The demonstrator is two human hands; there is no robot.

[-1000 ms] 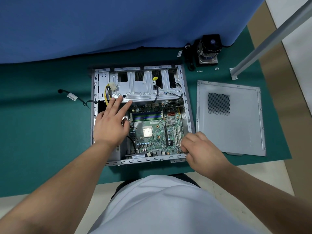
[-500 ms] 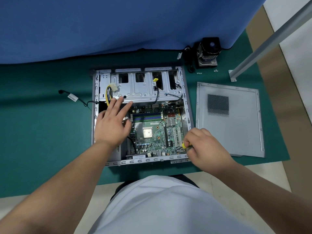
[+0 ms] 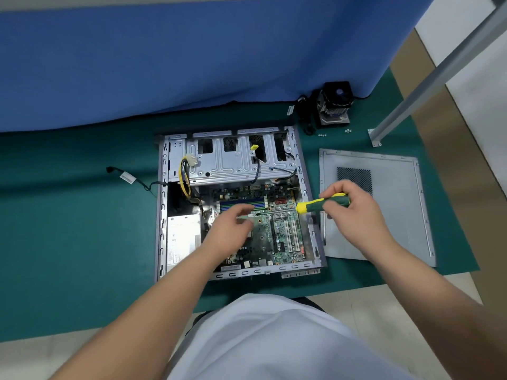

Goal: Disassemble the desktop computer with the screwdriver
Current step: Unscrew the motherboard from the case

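Fingers of the right hand (image 3: 354, 215) are curled round the green handle of the screwdriver (image 3: 322, 203), thumb and fingertips pinching it near the back end. The tool lies nearly level, its yellow collar pointing left over the right wall of the desktop computer case (image 3: 304, 171); the metal shaft is blurred and hard to follow, so I cannot tell where its tip sits.

The left hand (image 3: 230, 229) hovers over the motherboard (image 3: 277, 234), fingers loosely spread and only slightly bent, holding nothing. It is smeared with motion blur, and whether the fingertips touch the board I cannot tell.

The case lies open on its side on the green mat (image 3: 68, 229) that covers the bench, directly in front of the person. Inside, the silver drive cage (image 3: 230, 163) fills the far end, a bundle of yellow wires (image 3: 184, 176) runs down its left side, and the grey power supply (image 3: 182, 239) sits in the near-left corner beside the board.

Just right of the case lies the removed side panel (image 3: 384, 229), flat on the mat (its mesh vent partly behind the right hand). Further back, near the blue curtain (image 3: 192, 64), stands a black cooler fan on its heatsink (image 3: 333, 105), with a few small screws (image 3: 348, 130) close by. A loose black cable with a white tag (image 3: 127, 178) trails out to the left of the case.
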